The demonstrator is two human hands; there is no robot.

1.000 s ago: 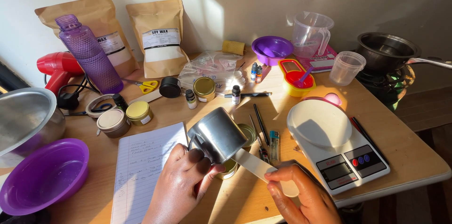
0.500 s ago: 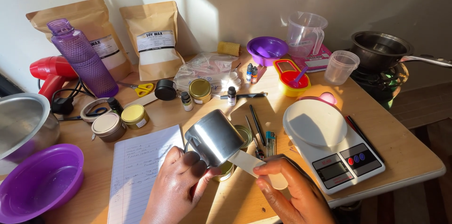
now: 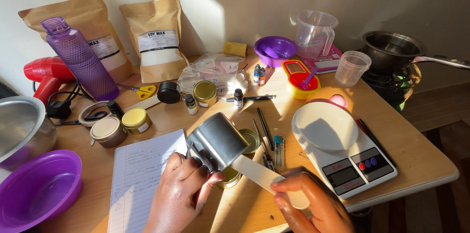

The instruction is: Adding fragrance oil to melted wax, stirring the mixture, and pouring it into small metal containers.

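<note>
Fingers of the left hand (image 3: 183,191) are wrapping tightly around the handle of a tilted metal pitcher (image 3: 219,141). Right hand (image 3: 313,206) fingertips are pinching a flat wooden stick (image 3: 262,177), which is reaching into the pitcher, above a small tin (image 3: 229,178) just beside the left fingers.

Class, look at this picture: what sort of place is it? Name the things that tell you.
Probably a home candle-making table: two brown paper pouches, small round gold-lidded tins, a white digital kitchen scale, and a tilted metal pitcher held in the left hand.

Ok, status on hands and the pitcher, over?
Left hand grips tilted steel pitcher by its handle. Right hand holds flat stick into it. Small tin directly beneath.
</note>
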